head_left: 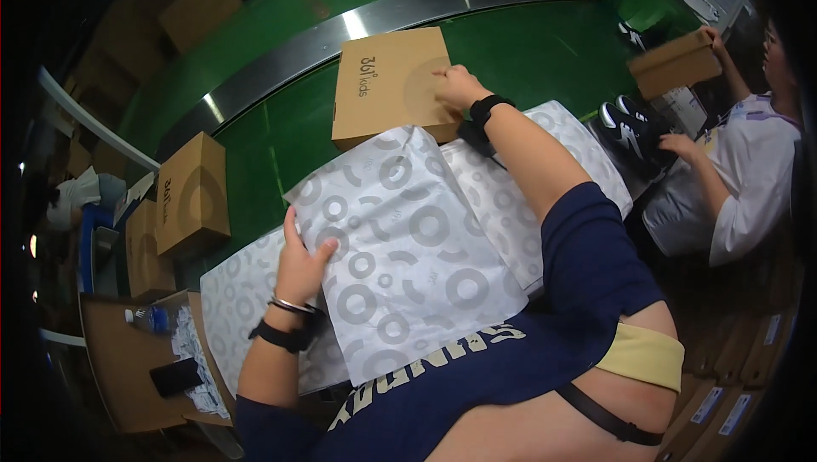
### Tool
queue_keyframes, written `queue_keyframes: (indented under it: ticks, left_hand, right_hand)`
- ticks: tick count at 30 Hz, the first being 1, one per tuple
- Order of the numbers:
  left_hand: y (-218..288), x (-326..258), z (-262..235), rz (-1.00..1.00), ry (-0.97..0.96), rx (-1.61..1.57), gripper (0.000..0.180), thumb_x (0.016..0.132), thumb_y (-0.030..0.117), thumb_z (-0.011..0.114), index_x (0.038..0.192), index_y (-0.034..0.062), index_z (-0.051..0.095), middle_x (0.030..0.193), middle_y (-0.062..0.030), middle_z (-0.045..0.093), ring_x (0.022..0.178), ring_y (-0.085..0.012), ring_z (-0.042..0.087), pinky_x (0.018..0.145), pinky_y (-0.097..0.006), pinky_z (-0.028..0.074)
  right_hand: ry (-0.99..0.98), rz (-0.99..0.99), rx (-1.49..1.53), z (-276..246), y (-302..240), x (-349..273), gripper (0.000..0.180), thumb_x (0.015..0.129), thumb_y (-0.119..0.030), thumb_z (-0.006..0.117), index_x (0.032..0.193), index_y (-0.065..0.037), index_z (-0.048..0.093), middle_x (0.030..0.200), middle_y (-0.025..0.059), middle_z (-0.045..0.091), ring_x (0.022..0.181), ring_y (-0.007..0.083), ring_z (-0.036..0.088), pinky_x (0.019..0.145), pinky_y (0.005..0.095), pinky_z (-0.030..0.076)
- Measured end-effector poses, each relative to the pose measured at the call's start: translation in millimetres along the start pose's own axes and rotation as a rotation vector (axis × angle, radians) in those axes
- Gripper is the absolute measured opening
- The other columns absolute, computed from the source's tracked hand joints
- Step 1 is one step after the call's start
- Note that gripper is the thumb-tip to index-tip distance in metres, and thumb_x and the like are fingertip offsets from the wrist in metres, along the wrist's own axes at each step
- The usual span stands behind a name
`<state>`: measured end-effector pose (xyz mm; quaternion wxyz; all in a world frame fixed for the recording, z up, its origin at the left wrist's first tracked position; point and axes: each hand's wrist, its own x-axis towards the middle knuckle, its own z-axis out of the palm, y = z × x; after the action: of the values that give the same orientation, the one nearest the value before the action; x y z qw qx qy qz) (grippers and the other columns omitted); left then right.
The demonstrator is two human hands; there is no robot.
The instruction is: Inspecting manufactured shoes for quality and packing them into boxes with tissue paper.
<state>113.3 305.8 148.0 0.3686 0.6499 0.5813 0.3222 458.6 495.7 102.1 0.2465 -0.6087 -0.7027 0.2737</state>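
White, thin sheet of wrapping paper with grey ring print [408,266], at the near edge of the flat green worktop [536,62], over other ring-printed sheets [247,292]. Left hand [305,266] nearly closed on its left edge — thumb on top, remaining fingers mostly hidden, so apparently pinched between them, perhaps to keep so light a sheet from sliding. Right hand [462,89] half curled, fingertips on the lid of a brown rectangular cardboard box [383,96], near its right edge; perhaps there to steady or shift it, but cannot tell whether gripping or merely touching. Box just beyond the sheet, between it and the polished metal rail [289,58] along the worktop's far edge, probably for easy reach. Upper corner of the sheet in front of the box's near side; contact between the two impossible to make out.

Paper matte and softly creased, with straight edges; cardboard stiff, plain and square-cornered, dark marking on the lid. Toward the worktop's left end, another brown cardboard box [200,207]. Lower left, an open brown carton [115,377] with a clear plastic bottle [151,320] and a flat black object [174,377] inside.
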Motion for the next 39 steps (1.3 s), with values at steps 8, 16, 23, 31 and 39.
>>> queue_keyframes:
  ticks: [8, 16, 23, 31, 39]
  left_hand:
    - [-107, 160, -45, -0.513, 0.061, -0.408, 0.061, 0.074, 0.038, 0.060, 0.118, -0.0010, 0.044, 0.126, -0.0201, 0.038, 0.109, -0.0260, 0.043, 0.085, -0.038, 0.040]
    - [-26, 157, -8, -0.286, -0.375, -1.023, 0.056, 0.081, 0.058, 0.038, 0.119, 0.0172, 0.043, 0.135, -0.0108, 0.020, 0.116, -0.0469, 0.023, 0.090, -0.060, 0.026]
    - [-44, 130, -13, -0.582, -0.396, -0.709, 0.070, 0.083, 0.060, 0.035, 0.110, -0.0035, 0.046, 0.103, -0.0111, 0.054, 0.095, -0.0203, 0.054, 0.083, -0.031, 0.043]
    - [37, -15, -3, 0.331, 0.055, 0.293, 0.071, 0.064, 0.014, 0.070, 0.125, 0.0077, 0.036, 0.130, -0.0261, 0.025, 0.121, -0.0391, 0.027, 0.099, -0.041, 0.027]
    - [33, -63, 9, -0.181, -0.202, -0.668, 0.083, 0.063, 0.001, 0.059, 0.134, 0.0070, 0.016, 0.127, -0.0141, 0.031, 0.115, -0.0223, 0.035, 0.096, -0.032, 0.031]
  right_hand:
    - [-0.305, -0.370, -0.293, 71, -48, 5, 0.047, 0.078, -0.029, 0.053, 0.123, -0.016, 0.045, 0.130, 0.0198, 0.031, 0.116, 0.0394, 0.037, 0.094, 0.0373, 0.036]
    - [0.252, 0.034, -0.273, 28, -54, -30, 0.069, 0.071, -0.038, 0.061, 0.124, 0.000, 0.038, 0.115, 0.0262, 0.045, 0.097, 0.0379, 0.052, 0.086, 0.0403, 0.042]
    - [0.219, 0.598, 1.286, 34, -16, -34, 0.064, 0.085, -0.055, 0.034, 0.124, -0.004, 0.032, 0.120, 0.0200, 0.041, 0.103, 0.0325, 0.048, 0.086, 0.0457, 0.038]
    - [-0.379, 0.332, 0.719, -10, -39, -185, 0.090, 0.079, -0.036, 0.059, 0.135, 0.000, 0.000, 0.080, 0.0094, 0.057, 0.058, 0.0122, 0.051, 0.053, 0.0243, 0.045]
    - [-0.550, 0.149, 0.847, 3, -100, -241, 0.087, 0.068, -0.018, 0.068, 0.133, 0.000, 0.014, 0.126, 0.0140, 0.037, 0.119, 0.0219, 0.034, 0.099, 0.0310, 0.028]
